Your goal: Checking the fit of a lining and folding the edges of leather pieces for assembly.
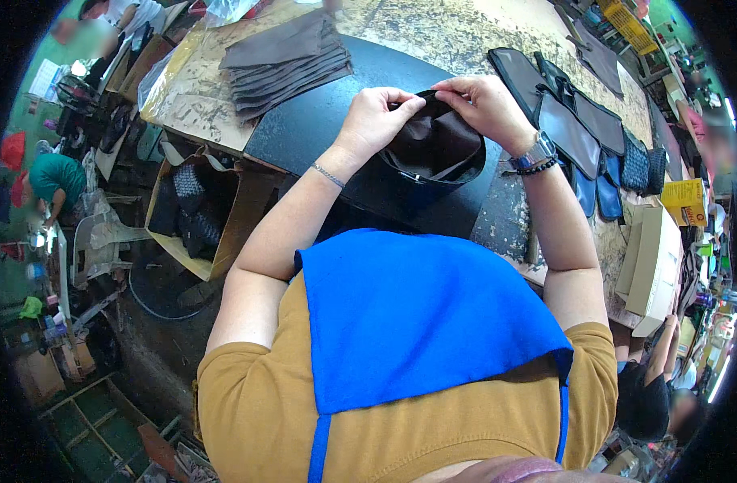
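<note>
The left hand (376, 121) and right hand (485, 105), fingertips pinched together, grip the far rim of a black bag (441, 143), both equally near. Its open mouth lies toward the wearer, by the tabletop's (441, 28) near edge; its long axis is unclear. Brown sheets (284, 68) lie stacked toward the left edge.

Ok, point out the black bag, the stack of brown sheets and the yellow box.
Black bag (434, 142): head view, on its brown lining.
Stack of brown sheets (281, 50): head view, on the top sheet.
Yellow box (683, 203): head view, on one side.
</note>
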Demonstrator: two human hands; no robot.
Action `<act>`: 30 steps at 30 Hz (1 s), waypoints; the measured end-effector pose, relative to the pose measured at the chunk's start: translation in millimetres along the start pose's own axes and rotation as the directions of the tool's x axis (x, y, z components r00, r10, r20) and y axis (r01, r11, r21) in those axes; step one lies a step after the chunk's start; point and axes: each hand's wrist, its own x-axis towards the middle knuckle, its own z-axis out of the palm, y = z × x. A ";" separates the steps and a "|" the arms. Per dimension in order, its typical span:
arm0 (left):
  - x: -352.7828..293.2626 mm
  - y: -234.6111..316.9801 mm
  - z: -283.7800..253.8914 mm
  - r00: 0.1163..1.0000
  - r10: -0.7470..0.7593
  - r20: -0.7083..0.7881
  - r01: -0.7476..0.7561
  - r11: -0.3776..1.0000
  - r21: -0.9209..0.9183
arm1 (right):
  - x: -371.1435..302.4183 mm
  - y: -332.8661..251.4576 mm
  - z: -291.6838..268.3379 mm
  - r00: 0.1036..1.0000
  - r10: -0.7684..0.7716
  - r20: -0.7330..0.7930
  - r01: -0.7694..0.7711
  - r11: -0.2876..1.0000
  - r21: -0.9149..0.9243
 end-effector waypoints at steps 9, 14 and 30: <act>-9.0 6.3 -0.6 0.994 0.011 0.106 -0.027 0.988 0.153 | 13.8 4.1 -14.1 0.975 0.024 0.223 -0.004 0.996 -0.092; 6.3 44.4 -35.4 0.911 0.006 0.413 -0.285 0.732 0.619 | 11.1 8.0 -34.1 0.888 0.208 0.409 -0.293 0.943 0.156; -12.6 44.6 -70.2 0.719 0.480 0.503 -0.695 0.498 0.519 | -44.5 -25.6 29.1 0.913 0.408 0.006 -0.354 0.784 0.510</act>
